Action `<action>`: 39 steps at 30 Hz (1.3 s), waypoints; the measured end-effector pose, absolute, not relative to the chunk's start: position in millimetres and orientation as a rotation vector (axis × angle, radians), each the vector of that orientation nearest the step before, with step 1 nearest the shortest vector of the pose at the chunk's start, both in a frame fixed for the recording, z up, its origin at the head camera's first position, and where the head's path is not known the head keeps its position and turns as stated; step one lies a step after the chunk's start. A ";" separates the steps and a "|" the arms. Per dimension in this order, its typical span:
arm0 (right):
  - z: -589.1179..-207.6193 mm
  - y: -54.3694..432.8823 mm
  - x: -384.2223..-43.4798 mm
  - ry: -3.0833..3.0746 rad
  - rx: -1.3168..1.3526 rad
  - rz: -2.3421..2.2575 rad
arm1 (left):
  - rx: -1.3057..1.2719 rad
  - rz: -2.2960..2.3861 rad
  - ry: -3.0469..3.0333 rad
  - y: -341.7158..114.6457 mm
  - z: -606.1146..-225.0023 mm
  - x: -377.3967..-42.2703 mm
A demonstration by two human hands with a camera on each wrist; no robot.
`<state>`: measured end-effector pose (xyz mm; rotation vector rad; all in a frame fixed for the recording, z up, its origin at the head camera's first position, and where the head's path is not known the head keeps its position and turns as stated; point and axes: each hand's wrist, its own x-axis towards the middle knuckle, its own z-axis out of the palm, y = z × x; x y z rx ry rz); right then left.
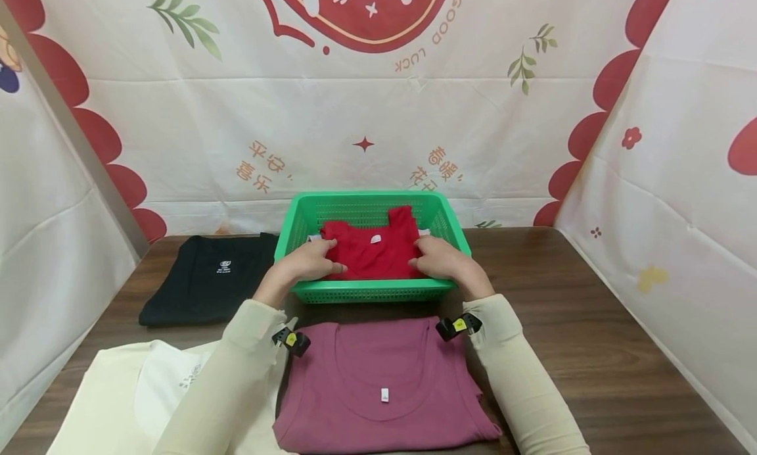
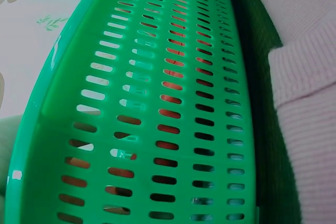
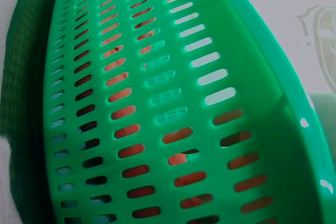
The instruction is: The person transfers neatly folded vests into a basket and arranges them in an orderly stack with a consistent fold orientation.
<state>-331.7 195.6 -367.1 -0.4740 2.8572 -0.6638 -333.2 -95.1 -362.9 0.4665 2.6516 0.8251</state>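
Observation:
Inside a green slotted plastic basket [image 1: 369, 290] lies a folded red shirt [image 1: 374, 254] with a small white neck label. My left hand [image 1: 307, 261] reaches over the front rim and holds the shirt's left side, thumb on top. At the opposite side my right hand [image 1: 442, 258] holds the shirt the same way. Bits of white cloth show beside the fingers of both hands. In both wrist views the basket wall [image 2: 152, 114] fills the picture and hides most of the hands; red cloth shows through the slots of the wall [image 3: 157, 103].
A folded mauve shirt [image 1: 378, 383] lies in front of the basket, beneath my forearms. To the left are a folded black shirt [image 1: 219, 277] and a cream shirt [image 1: 112, 396], partly covered by my left sleeve. A printed white curtain [image 1: 355, 113] hangs behind the wooden table [image 1: 591, 323].

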 end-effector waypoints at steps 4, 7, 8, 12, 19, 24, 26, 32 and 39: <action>-366.7 195.1 -330.9 2.855 -0.450 -0.667 | 0.466 0.807 2.665 -95.0 -364.5 -334.2; -367.1 194.7 -330.7 2.854 -0.454 -0.665 | 0.459 0.804 2.669 -95.2 -365.6 -334.5; -367.7 194.6 -331.0 2.854 -0.457 -0.664 | 0.459 0.801 2.671 -95.5 -365.8 -334.4; -369.4 194.3 -332.5 2.863 -0.482 -0.654 | 0.454 0.798 2.671 -96.1 -366.0 -334.2; -368.4 193.3 -333.0 2.930 -0.561 -0.655 | 0.455 0.821 2.676 -96.5 -366.2 -333.5; -367.6 194.3 -331.5 2.947 -0.608 -0.696 | 0.441 0.857 2.717 -97.0 -366.9 -332.8; -367.9 194.7 -331.0 2.949 -0.624 -0.699 | 0.449 0.877 2.723 -97.3 -367.5 -332.4; -367.0 195.5 -329.9 2.974 -0.638 -0.669 | 0.548 0.961 2.763 -97.5 -368.0 -331.7; -365.2 194.8 -328.3 2.995 -0.666 -0.602 | 0.550 1.088 2.803 -98.6 -366.0 -329.4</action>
